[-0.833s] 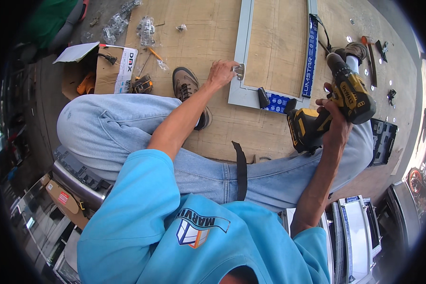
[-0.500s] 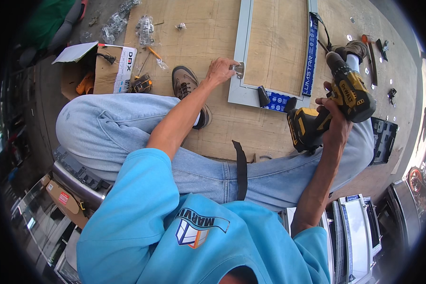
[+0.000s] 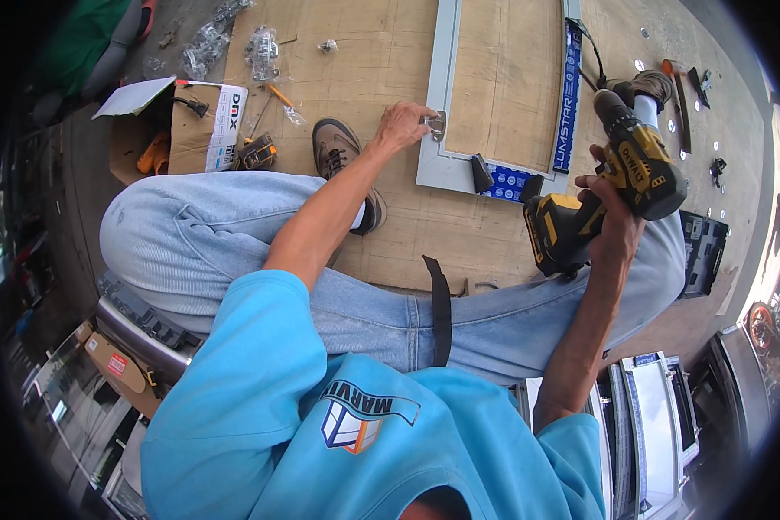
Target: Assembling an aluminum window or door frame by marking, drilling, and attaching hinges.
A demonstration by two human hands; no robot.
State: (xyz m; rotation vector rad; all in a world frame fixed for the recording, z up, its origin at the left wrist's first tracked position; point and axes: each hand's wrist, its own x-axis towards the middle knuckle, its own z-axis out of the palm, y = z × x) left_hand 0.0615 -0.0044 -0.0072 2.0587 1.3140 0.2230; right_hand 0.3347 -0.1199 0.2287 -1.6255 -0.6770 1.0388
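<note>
Left arm point(image 3: 325, 205) extended forward, left grip point(image 3: 400, 126) pinching; right forearm point(image 3: 583, 338) angled forward, right grip point(image 3: 620, 224) curled.

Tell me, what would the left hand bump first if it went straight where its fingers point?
Probably the small metal fitting on the grey frame, right by the left hand; whether they touch is unclear.

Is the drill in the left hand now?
No, the right hand holds the drill, while the left hand touches a small metal piece on the pale frame.
</note>
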